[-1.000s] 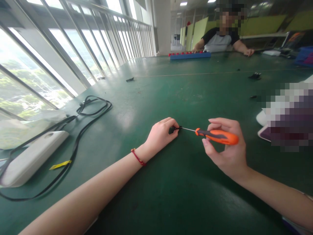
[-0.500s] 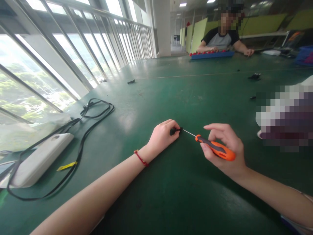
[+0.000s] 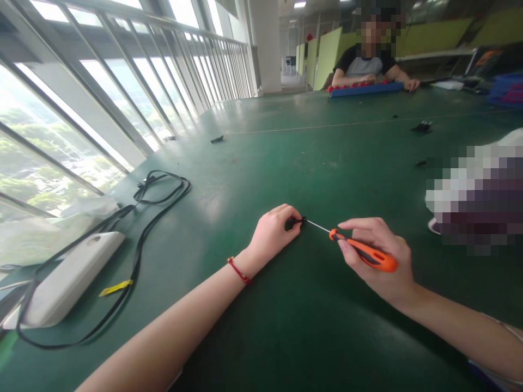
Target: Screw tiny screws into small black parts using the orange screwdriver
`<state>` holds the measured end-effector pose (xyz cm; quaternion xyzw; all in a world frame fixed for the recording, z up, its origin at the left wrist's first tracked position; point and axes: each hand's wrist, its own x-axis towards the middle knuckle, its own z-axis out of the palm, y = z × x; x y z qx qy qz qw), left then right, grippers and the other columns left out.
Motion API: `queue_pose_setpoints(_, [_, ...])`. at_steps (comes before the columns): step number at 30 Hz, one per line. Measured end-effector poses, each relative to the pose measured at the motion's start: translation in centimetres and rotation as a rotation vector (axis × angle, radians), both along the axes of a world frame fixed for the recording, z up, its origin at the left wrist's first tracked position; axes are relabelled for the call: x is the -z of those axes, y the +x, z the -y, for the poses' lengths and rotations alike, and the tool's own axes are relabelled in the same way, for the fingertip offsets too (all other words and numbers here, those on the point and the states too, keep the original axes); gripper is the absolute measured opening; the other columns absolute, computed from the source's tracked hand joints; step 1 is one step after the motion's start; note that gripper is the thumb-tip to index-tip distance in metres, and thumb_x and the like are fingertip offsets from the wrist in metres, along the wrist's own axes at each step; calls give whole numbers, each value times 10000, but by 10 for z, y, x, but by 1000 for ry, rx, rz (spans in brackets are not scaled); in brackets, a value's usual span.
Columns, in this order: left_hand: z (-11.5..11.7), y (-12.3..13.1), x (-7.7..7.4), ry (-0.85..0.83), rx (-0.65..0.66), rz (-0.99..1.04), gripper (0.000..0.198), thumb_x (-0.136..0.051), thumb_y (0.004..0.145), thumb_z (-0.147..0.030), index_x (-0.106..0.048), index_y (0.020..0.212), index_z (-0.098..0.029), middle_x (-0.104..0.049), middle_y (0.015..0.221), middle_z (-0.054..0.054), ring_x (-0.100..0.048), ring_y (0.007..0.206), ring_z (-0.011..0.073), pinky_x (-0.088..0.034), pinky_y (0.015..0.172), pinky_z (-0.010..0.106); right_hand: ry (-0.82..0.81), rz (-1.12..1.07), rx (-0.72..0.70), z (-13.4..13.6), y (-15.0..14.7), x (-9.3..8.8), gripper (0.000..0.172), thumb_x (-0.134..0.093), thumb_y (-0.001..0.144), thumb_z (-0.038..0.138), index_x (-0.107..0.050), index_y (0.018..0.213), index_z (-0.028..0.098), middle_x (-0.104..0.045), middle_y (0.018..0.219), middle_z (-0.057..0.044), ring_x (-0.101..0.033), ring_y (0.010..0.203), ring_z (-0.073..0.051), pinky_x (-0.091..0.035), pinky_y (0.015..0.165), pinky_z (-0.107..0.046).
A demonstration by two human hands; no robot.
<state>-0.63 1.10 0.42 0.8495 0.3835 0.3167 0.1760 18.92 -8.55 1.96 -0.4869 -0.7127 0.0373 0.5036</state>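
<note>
My left hand, with a red cord bracelet at the wrist, pinches a small black part against the green table. The fingers cover much of that part, and its exact kind cannot be made out. In my right hand is a screwdriver with an orange and dark grey handle, held between thumb and fingers. Its thin metal shaft slants to the left, and the tip meets the right end of the black part.
At left lie a white power strip and its looped black cable with a yellow tag. Small black pieces are scattered farther off. Across the table a person sits behind a blue tray of red items. A pixelated object is at right.
The view has shifted slightly. My right fingers have closed in on the screwdriver handle, which is turned a little. Across the table, the blue tray has moved right.
</note>
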Motion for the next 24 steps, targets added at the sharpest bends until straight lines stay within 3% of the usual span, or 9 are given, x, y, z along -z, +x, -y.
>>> queue_pose_setpoints(4, [0,0,-1,-14,1,1,71,-582,794,-129,-616,819,-186,-676,884,22,-636,808,161,-519,738,279,125,-117,-19,-2,-2,3,465,-679,725,127,-532,1151,240,-584,893,-30,-609,781,-182,-538,687,-335])
queue_pose_setpoints(6, [0,0,-1,-17,4,7,77,-581,794,-125,-616,825,-187,-677,888,22,-639,816,161,-523,743,280,111,-106,-49,-1,-2,2,536,-689,719,142,-495,1210,229,-554,864,-22,-587,737,-172,-534,666,-339])
queue_pose_setpoints(10, [0,0,-1,-17,8,19,84,-574,798,-128,-617,833,-190,-677,886,25,-643,818,163,-528,743,281,-30,33,-29,1,0,-2,302,-661,781,204,-572,1067,241,-555,667,25,-586,640,-160,-513,625,-320])
queue_pose_setpoints(12, [-1,0,-1,-19,10,15,82,-571,798,-132,-616,833,-191,-676,885,26,-643,816,164,-530,744,282,-22,29,-6,1,1,0,231,-644,796,186,-593,1013,249,-589,692,14,-608,662,-162,-517,622,-308])
queue_pose_setpoints(16, [-1,-1,-1,-33,8,9,91,-571,794,-128,-616,839,-194,-678,901,26,-642,827,165,-532,759,285,78,-126,16,-3,3,5,461,-686,737,151,-550,1167,250,-592,937,-38,-626,771,-178,-555,683,-336])
queue_pose_setpoints(18, [-1,-1,-2,-39,10,6,95,-574,793,-126,-617,844,-195,-679,906,24,-642,830,165,-532,764,286,43,-135,-21,-3,4,4,537,-689,725,160,-515,1226,245,-576,874,-21,-613,734,-179,-554,687,-355])
queue_pose_setpoints(22, [0,-1,-1,-44,6,9,97,-575,791,-122,-616,838,-196,-681,901,21,-644,824,163,-533,761,287,-80,-13,-32,-1,3,-1,288,-625,787,179,-582,1064,244,-505,558,51,-595,602,-173,-519,624,-329])
queue_pose_setpoints(24, [-1,-1,-1,-46,5,13,100,-575,789,-120,-617,836,-198,-681,897,21,-645,820,163,-534,756,287,-73,-38,-10,0,1,-2,260,-618,794,168,-585,1042,242,-528,577,47,-592,576,-159,-513,585,-307])
